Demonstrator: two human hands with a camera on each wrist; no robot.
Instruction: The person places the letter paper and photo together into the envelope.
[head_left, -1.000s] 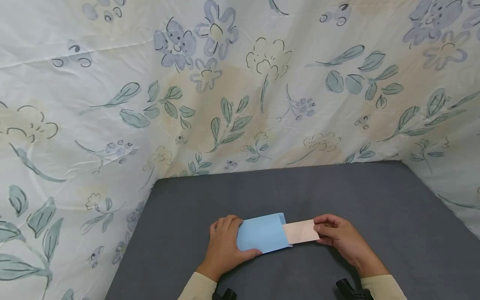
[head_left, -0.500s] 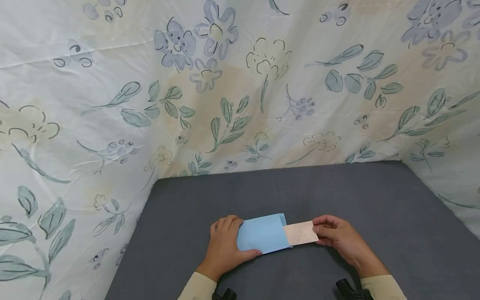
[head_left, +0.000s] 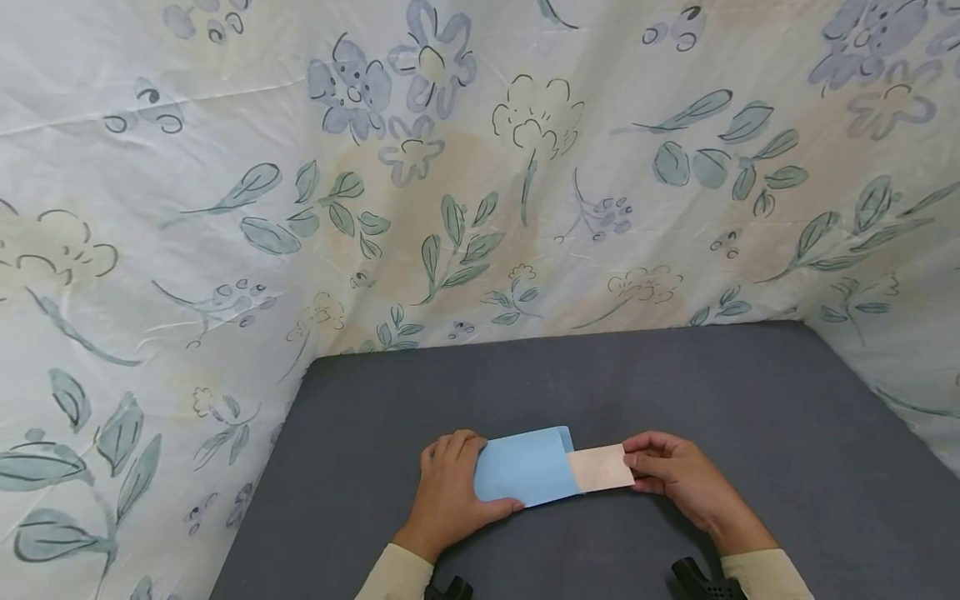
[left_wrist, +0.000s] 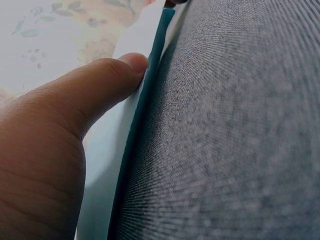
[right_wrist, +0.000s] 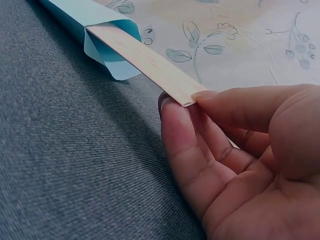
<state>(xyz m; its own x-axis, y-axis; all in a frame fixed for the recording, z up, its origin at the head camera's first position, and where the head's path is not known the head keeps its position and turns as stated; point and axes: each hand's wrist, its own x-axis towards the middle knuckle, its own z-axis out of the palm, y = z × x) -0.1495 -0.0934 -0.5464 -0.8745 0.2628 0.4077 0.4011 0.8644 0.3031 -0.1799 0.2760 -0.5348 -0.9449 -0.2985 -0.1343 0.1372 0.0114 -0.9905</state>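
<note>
A light blue envelope (head_left: 525, 468) lies low over the dark table, its mouth facing right. My left hand (head_left: 448, 493) grips its left end, fingers at the far edge and thumb along the near edge; the left wrist view shows that thumb (left_wrist: 112, 75) on the paper. A pale peach card (head_left: 602, 468) reaches into the mouth, its inner end hidden. Between thumb and fingers my right hand (head_left: 678, 475) pinches the card's outer end. In the right wrist view the envelope's mouth (right_wrist: 112, 55) gapes around the card.
A dark grey cloth surface (head_left: 600, 383) covers the table. Behind it and at both sides hangs a white floral curtain (head_left: 465, 167). Black devices (head_left: 705, 579) sit at both wrists, next to cream sleeves (head_left: 768, 573).
My right hand and the card have shifted slightly left and toward me, so the card sits a little deeper and lower in the mouth. The left hand holds the envelope still.
</note>
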